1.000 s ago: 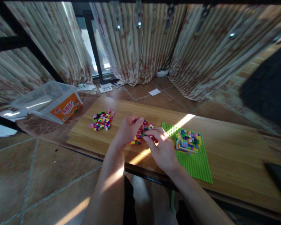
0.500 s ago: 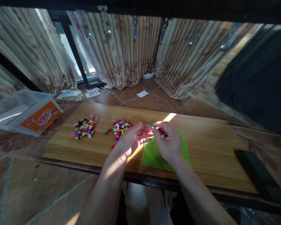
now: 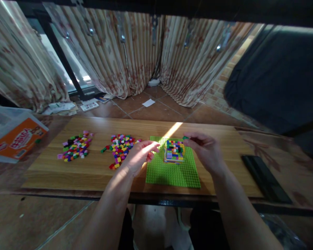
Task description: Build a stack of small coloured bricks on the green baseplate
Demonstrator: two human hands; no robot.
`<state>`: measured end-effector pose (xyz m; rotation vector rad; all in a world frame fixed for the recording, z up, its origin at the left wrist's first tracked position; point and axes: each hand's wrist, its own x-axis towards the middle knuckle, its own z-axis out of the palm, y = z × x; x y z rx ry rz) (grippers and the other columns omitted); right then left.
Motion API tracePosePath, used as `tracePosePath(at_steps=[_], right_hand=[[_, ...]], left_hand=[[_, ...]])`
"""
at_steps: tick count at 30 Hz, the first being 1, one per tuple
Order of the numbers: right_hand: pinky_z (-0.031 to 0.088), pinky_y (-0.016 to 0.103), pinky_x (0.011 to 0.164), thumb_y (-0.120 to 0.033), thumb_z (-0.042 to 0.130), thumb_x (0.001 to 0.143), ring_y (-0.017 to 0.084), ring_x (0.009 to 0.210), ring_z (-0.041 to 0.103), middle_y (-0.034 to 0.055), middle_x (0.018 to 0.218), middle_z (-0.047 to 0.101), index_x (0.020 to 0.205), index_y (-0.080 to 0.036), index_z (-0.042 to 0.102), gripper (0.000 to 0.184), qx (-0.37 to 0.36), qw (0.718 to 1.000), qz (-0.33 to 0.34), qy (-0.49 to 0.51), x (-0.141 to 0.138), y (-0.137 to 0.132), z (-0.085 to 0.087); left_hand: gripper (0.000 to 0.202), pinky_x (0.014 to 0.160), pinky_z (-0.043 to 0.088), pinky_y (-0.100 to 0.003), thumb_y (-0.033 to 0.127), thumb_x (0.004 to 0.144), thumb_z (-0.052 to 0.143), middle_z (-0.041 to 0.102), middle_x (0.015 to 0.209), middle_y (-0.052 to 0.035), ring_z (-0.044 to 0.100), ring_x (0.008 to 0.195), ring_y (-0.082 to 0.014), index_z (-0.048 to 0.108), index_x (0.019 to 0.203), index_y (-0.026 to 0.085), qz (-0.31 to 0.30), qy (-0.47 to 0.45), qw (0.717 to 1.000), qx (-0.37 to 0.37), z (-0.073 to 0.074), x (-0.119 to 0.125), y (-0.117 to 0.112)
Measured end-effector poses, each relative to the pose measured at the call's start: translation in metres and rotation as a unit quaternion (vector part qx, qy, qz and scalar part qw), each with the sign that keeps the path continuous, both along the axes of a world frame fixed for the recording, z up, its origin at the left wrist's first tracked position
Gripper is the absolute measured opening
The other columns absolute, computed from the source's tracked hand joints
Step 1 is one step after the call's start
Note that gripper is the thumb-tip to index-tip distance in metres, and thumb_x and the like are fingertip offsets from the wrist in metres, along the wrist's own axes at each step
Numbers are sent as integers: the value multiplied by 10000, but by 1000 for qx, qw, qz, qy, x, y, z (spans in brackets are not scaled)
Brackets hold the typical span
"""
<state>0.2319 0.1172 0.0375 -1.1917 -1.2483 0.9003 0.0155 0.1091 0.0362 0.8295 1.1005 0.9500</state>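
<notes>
A small green toy brick is pinched between the thumb and fingers of my right hand, just above the right back part of the green baseplate. On that plate stands a square, layered block of many-coloured bricks, between my two hands. My left hand hovers over the plate's left edge, its fingers curled inward. What lies inside those fingers is hidden; a reddish patch shows there. Behind and left of this hand spreads a pile of loose bricks, partly covered by it.
Another loose brick pile lies farther left on the wooden board. A clear plastic tub with an orange label stands at the far left. To the right rests a flat black object. Curtains hang behind the table.
My hands have moved apart, uncovering the brick block. The right hand carried the green brick rightward; the left palm, which held an orange brick, has turned and curled. The view has shifted right.
</notes>
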Motion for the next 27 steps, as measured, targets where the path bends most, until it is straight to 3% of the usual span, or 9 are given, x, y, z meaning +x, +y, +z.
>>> tracePosePath(at_steps=[7,11,15,19,27], right_hand=[[511,297,631,-236,733,709,140,683,636,1,749,703,815,-207,701,115,-13,996,33,-77,17,-5,-1],[519,321,687,-250,683,775,151,731,647,15,794,712,829,-206,704,73,13,985,54,-162,23,-10,1],[500,298,654,-221,648,818,139,721,620,12,797,694,869,-210,716,86,51,966,90,-235,15,-17,4],[484,290,648,-188,628,828,132,709,608,12,806,685,885,-203,718,108,44,960,106,-256,5,-21,4],[441,279,630,-200,592,855,123,684,586,3,804,662,866,-226,725,135,49,936,104,-332,-5,-25,7]], left_hand=[[222,476,303,-170,340,722,708,612,695,-12,431,505,-33,703,768,123,-14,70,997,44,-15,8,10],[257,459,269,-188,387,723,692,583,673,13,415,490,-39,665,759,134,-22,72,996,56,-16,13,11],[245,473,268,-207,383,725,668,537,618,33,394,495,-56,640,737,140,-50,90,992,67,-12,19,11],[279,519,313,-220,377,698,696,567,674,25,437,566,-84,655,836,138,-78,103,989,71,-10,23,12],[287,566,350,-235,297,634,733,572,706,32,489,623,-104,600,841,150,-59,119,989,66,-12,32,12]])
